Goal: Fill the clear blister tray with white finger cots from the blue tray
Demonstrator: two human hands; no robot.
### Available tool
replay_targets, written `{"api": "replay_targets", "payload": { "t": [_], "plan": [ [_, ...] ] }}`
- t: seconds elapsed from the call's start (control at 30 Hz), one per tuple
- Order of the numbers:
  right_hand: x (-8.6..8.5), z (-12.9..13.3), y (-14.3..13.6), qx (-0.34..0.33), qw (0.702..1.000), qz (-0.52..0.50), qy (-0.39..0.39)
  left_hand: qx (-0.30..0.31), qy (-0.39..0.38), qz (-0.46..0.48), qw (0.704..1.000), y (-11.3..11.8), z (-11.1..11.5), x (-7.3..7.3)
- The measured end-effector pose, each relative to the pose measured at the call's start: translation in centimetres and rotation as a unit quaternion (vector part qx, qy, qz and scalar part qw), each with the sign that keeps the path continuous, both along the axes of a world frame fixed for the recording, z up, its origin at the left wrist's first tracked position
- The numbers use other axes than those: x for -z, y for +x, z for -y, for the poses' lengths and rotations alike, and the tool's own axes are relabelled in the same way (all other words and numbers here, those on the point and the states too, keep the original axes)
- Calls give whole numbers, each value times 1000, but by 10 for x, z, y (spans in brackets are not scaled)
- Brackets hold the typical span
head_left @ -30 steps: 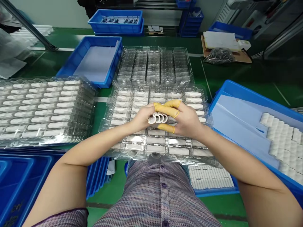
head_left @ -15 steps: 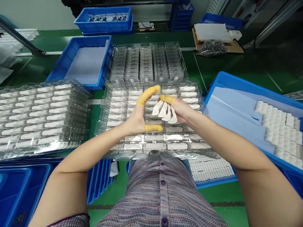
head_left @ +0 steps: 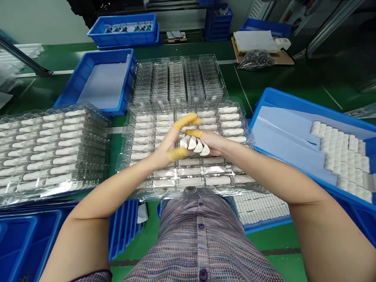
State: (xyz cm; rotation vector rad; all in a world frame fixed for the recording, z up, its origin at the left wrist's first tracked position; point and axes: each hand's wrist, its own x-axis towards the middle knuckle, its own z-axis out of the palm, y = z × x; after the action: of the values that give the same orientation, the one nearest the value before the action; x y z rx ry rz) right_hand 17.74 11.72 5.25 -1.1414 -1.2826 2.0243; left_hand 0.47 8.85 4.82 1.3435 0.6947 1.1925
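My right hand [head_left: 213,143] grips fan of white parts [head_left: 195,144] over middle of clear tray [head_left: 147,172] right in front of me. My left hand [head_left: 169,145] touching parts from left — index and thumb, both in yellow cots, pinching at nearest one. Tray pockets mostly filled with same white parts. Filled tray stack [head_left: 53,149] at left, blue bin [head_left: 293,105] with more parts at right, empty trays [head_left: 176,78] behind.
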Motion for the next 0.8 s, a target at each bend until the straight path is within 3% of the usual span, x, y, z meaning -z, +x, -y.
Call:
{"api": "replay_targets", "payload": {
  "t": [0.1,0.2,0.27,0.33,0.47,0.67,0.73,0.8],
  "plan": [
    [-9,-9,8,-12,983,102,150,-55,-104,22,993,1,-4,1],
    [-19,-14,14,-23,887,241,394,41,-237,-16,970,4,-4,4],
    [-22,-15,16,-25,828,286,481,87,-279,-16,956,8,-2,5],
    [-22,-12,17,-7,814,272,514,81,-302,14,950,10,0,6],
    [-13,-7,17,67,840,209,495,53,-345,59,935,15,2,5],
    [-4,-4,11,96,862,174,466,5,-350,65,934,26,5,8],
    [-6,-2,13,105,898,143,403,-22,-324,82,942,24,2,5],
    [-9,2,19,75,955,99,268,-45,-294,97,950,19,-2,0]
  ]
}}
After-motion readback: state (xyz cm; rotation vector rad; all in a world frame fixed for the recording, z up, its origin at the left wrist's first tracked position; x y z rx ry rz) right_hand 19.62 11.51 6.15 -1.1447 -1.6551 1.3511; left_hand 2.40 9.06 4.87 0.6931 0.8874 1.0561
